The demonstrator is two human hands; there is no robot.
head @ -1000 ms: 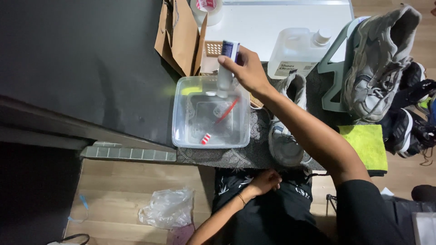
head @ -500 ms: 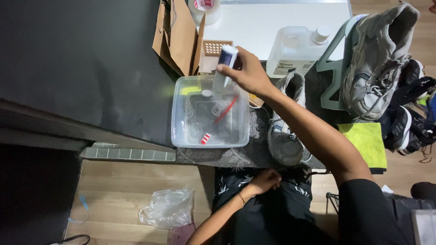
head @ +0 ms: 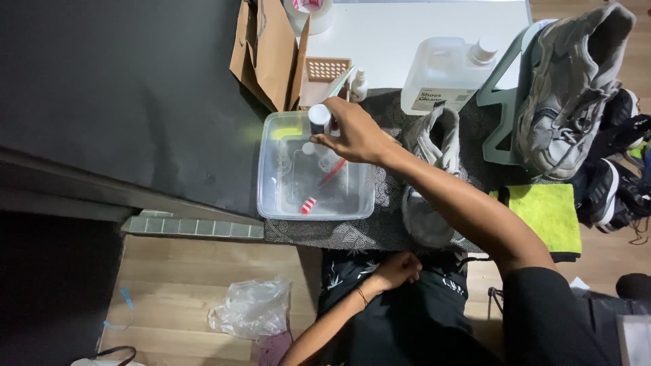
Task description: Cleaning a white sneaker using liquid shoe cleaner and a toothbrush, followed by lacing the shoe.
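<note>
My right hand reaches out over a clear plastic tub and grips a small dark bottle with a white cap, held upright at the tub's far left corner. The tub holds shallow water, a red-handled brush and a red-and-white striped item. My left hand rests curled on my lap in dark clothing, holding nothing. A worn grey sneaker lies on the patterned mat just right of the tub, under my right forearm.
A big translucent jug and a small spray bottle stand behind the tub. Another grey sneaker sits on a green stand at right, above a yellow-green cloth. Brown paper bag at back; crumpled plastic bag on the floor.
My right hand has come down and moved left with the bottle, from raised and tilted over the tub to upright at its far corner. My left hand has stayed on my lap.
</note>
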